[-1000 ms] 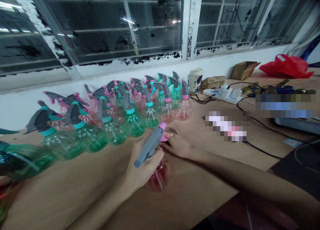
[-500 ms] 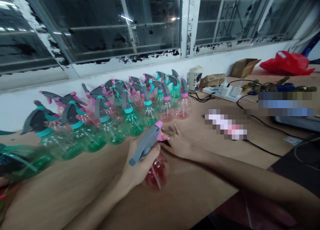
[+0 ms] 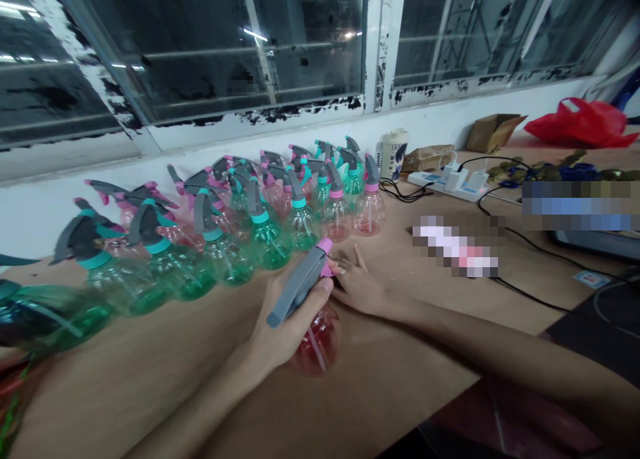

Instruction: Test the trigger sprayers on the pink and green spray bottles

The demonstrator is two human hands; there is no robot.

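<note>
Red spray bottle (image 3: 317, 346) gripped at the neck, in front of the grouped bottles (image 3: 270, 246).

Left hand (image 3: 280, 329) wrapped around the neck, below the grey-and-pink spray head (image 3: 300, 286); bottle appears to rest on the brown surface (image 3: 400, 386). Right hand (image 3: 365, 289) holds nothing visible, fingers loosely spread just beside the pink nozzle end; contact there cannot be confirmed, as the spray head partly covers the fingers. Progress, as judged: this bottle has its spray head on, though the collar is hidden and its tightness cannot be told; handling of it looks unfinished. Green and pink bottles in the group also carry spray heads; whether any remain to be handled is not shown.
</note>
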